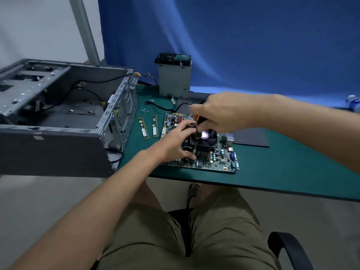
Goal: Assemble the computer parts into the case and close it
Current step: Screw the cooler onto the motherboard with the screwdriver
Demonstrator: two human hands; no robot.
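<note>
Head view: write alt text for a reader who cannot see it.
A person's right hand grips an orange-and-black screwdriver over the cooler fan on a motherboard, while the left hand holds the fan's side. An open computer case lies left; two RAM sticks lie on the green mat.

Your table has a green top. At your left the open computer case lies on its side. Near the front edge the circuit board lies flat. Between case and board are two memory sticks - side by side, not touching. Behind them lie a few loose screws and a black cable. At the back a grey metal box stands upright, and right of the board lies a flat dark panel.
</note>
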